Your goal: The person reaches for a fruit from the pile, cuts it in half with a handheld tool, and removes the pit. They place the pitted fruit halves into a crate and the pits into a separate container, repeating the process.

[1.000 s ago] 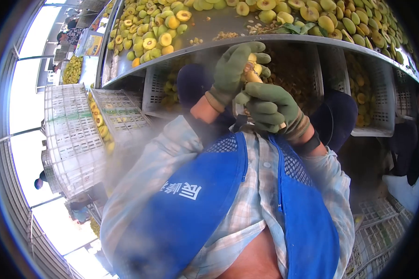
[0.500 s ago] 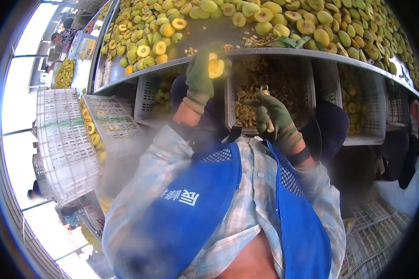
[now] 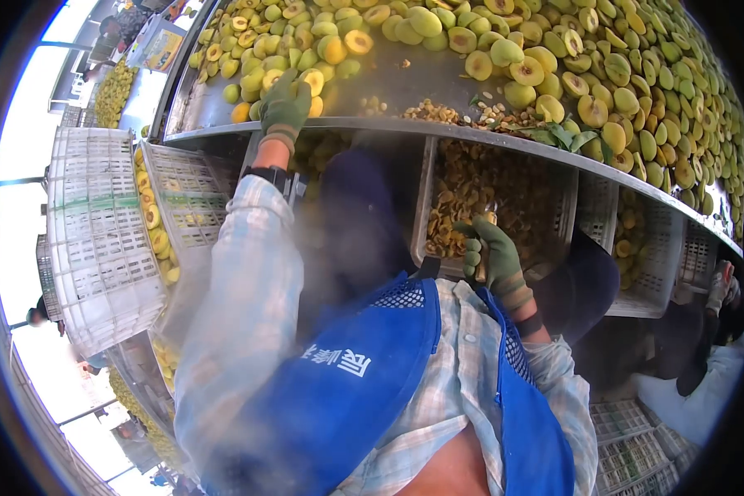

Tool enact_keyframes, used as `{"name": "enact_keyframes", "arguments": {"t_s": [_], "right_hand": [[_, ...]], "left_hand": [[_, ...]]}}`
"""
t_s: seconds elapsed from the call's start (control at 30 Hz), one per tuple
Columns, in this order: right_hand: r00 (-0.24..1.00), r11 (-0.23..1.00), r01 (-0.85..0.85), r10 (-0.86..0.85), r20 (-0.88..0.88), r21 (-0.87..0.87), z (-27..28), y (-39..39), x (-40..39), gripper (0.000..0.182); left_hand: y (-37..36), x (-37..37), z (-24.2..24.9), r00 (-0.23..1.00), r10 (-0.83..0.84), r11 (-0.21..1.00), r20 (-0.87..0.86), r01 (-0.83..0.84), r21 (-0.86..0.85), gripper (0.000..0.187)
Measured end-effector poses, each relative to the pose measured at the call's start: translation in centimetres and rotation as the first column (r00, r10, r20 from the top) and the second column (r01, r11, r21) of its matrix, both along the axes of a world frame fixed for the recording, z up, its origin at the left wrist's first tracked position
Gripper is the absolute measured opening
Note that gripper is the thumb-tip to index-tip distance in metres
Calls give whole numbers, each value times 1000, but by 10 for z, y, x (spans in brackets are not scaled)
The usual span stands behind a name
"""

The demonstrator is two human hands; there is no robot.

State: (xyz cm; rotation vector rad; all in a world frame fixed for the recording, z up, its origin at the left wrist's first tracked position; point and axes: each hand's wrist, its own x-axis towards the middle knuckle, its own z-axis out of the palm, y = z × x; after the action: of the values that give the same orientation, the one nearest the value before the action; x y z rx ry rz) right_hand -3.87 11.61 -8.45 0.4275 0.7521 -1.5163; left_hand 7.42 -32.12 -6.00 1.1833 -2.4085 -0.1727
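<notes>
My left hand [image 3: 287, 103], in a green glove, reaches over the metal table's near left edge. Its fingers lie stretched among the fruit, partly hidden, beside a cut plum half [image 3: 312, 80] whose orange-yellow flesh faces up. I see nothing held in it. My right hand [image 3: 498, 258], also gloved, is closed around a small tool with a wooden handle [image 3: 482, 271] and a metal tip, which points up past the fingers. Beyond it stands a plastic crate [image 3: 422, 211] filled with brownish pits and scraps [image 3: 463, 190].
Yellow-green plums [image 3: 628, 99], whole and halved, cover much of the metal table [image 3: 388, 78]. Loose pits and leaves [image 3: 566, 135] lie near its front edge. White crates [image 3: 99, 231] are stacked at left; another crate [image 3: 657, 240] stands right. Another person's gloved hand [image 3: 719, 285] shows far right.
My left hand has moved left and forward from above the crate to the fruit pile; the plum half it held is no longer visibly in it. My right hand keeps the tool. The view has shifted.
</notes>
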Motion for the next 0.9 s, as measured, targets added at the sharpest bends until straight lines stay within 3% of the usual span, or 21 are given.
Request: {"name": "enact_keyframes", "arguments": {"t_s": [0.1, 0.2, 0.23, 0.27, 0.33, 0.4, 0.47, 0.57, 0.67, 0.7, 0.8, 0.9], "right_hand": [[1000, 1000, 8, -8, 11, 0, -5, -1, -1, 39], [996, 999, -21, 24, -89, 31, 0, -4, 0, 38], [986, 998, -41, 48, -159, 48, 6, -7, 2, 37], [971, 996, -58, 72, -227, 67, 14, -10, 4, 35], [917, 991, -91, 122, -379, 98, 38, -21, 4, 30], [824, 979, -167, 203, -529, 115, 56, -33, -1, 29], [765, 985, -173, 147, -626, 20, 73, -46, -4, 32], [660, 982, -187, 136, -739, 13, 105, -61, -6, 33], [610, 988, -153, 123, -783, 36, 111, -63, -5, 32], [617, 989, -146, 102, -780, 14, 108, -60, -3, 31], [660, 988, -151, 87, -746, -18, 110, -43, -6, 30], [672, 991, -137, 93, -735, 0, 112, -27, -4, 29]], "left_hand": [[-23, -28, -11, 911, 18, 999, 411, -2, -38, 64], [-30, -38, -2, 943, -14, 989, 334, -35, 140, 64], [-34, -35, -8, 972, -27, 991, 232, -4, 134, 53], [-32, -35, -12, 998, -66, 944, -3, 64, 323, 50], [5, -35, 7, 893, -7, 747, -449, 303, 592, 43], [53, -36, 31, 816, 101, 590, -569, 411, 694, 42], [102, -39, 47, 707, 176, 464, -684, 553, 691, 45], [132, -46, 16, 605, 88, 284, -791, 746, 602, 50], [197, -58, 51, 550, -50, 256, -833, 814, 522, 55], [201, -59, 35, 564, 85, 108, -822, 815, 570, 57], [251, -68, 60, 504, 424, -76, -752, 847, 526, 59], [263, -70, 64, 480, 389, -27, -786, 859, 511, 62]]}}
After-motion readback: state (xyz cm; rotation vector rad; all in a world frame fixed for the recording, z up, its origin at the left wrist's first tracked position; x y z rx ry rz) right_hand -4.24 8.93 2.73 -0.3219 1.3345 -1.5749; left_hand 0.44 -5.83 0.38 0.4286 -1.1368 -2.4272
